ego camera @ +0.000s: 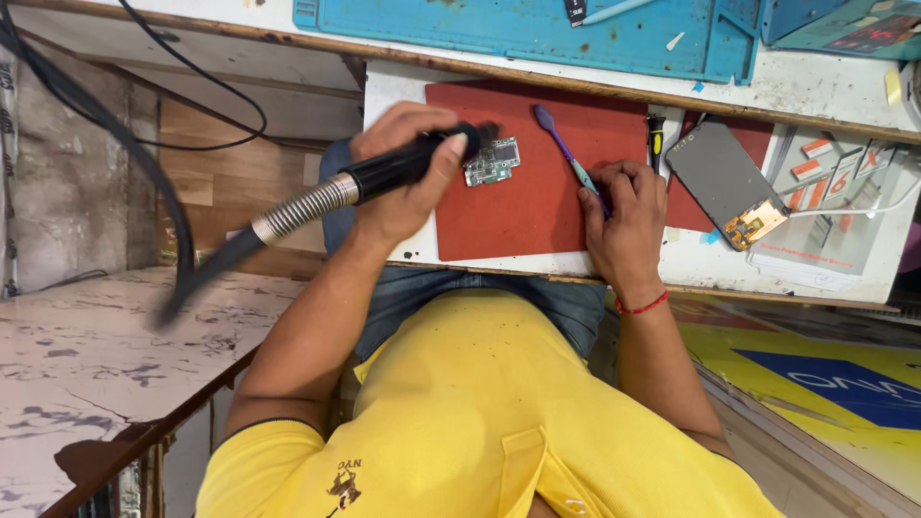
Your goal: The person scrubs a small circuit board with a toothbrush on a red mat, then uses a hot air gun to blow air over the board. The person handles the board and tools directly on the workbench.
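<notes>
Gripping a black hot-air wand (408,163) with a coiled metal hose, the left hand (403,182) has fingers wrapped tight round the handle, nozzle tip just over a small green circuit board (492,160) on the red mat (537,206). Right hand (624,221) pinches a purple-headed toothbrush (566,153) lying angled on the mat. Further right: a yellow-handled screwdriver (656,136), then an opened phone (729,184) lying flat.

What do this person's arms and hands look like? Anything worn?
The left hand and right hand are bare, no gloves. The arms are uncovered below the short sleeves of a yellow shirt, its left cuff dark-edged. A red thread band circles the right wrist.
</notes>
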